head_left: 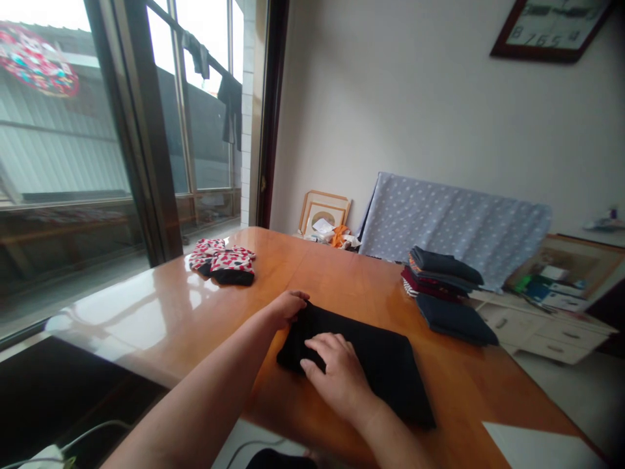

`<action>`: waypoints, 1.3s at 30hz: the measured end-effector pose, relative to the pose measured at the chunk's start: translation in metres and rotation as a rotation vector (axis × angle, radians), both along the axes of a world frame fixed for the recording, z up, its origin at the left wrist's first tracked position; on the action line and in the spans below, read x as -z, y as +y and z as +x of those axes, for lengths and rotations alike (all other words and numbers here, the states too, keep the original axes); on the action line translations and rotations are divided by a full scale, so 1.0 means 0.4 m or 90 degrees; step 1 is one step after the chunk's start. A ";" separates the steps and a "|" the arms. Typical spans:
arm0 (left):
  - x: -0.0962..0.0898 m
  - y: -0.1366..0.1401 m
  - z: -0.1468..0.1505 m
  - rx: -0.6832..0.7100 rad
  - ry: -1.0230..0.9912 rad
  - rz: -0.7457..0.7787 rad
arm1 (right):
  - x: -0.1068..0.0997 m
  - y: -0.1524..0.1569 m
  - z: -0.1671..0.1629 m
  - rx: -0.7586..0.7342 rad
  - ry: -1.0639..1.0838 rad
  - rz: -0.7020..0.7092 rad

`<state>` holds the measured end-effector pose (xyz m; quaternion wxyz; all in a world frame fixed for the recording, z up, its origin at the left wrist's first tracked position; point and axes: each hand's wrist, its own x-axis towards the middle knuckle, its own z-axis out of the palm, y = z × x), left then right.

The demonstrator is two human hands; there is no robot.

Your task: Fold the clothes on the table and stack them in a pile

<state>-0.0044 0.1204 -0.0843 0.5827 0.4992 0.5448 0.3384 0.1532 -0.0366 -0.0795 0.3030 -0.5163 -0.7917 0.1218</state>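
While the folded black garment (pixel 385 368) lies flat on the polished wooden table (pixel 332 270), straight in front of the person, the two hands seem to share the work of squaring it. The left hand (pixel 291 306) has its grip clamped on the garment's corner at eleven o'clock, thumb and fingertips together. The right hand (pixel 339 365) rests palm down just left of the garment's middle, its grip apart, thumb and fingers spread on the cloth.

To do this well, the right hand should press lightly and evenly, so that the layers do not slide while the left one draws its corner outward, towards ten or eleven o'clock. A hard tug would probably skew the edge that runs towards four o'clock. Smoothing from the middle outward should ease any creases, which are hard to make out in such dark cloth. The stack of folded clothes (pixel 442 277) at two o'clock and the heart-patterned clothes (pixel 227 260) at ten stand well apart, leaving elbow room.
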 end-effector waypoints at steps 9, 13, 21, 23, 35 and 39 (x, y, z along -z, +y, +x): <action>-0.008 -0.008 -0.023 0.053 -0.050 -0.016 | -0.012 0.036 -0.053 0.020 -0.100 0.033; -0.005 -0.001 -0.025 0.063 -0.079 -0.010 | 0.014 0.063 -0.052 0.066 0.085 -0.040; 0.003 -0.005 -0.036 0.061 -0.076 -0.001 | 0.008 0.055 -0.037 0.006 0.041 -0.034; 0.003 -0.011 -0.033 0.054 -0.056 0.009 | 0.001 0.049 -0.042 0.030 0.001 -0.010; -0.019 -0.052 -0.006 -0.113 0.217 0.253 | 0.003 0.026 -0.007 -0.001 0.026 0.026; -0.018 -0.109 0.036 -0.004 0.327 0.419 | 0.004 0.085 0.106 0.119 0.060 0.056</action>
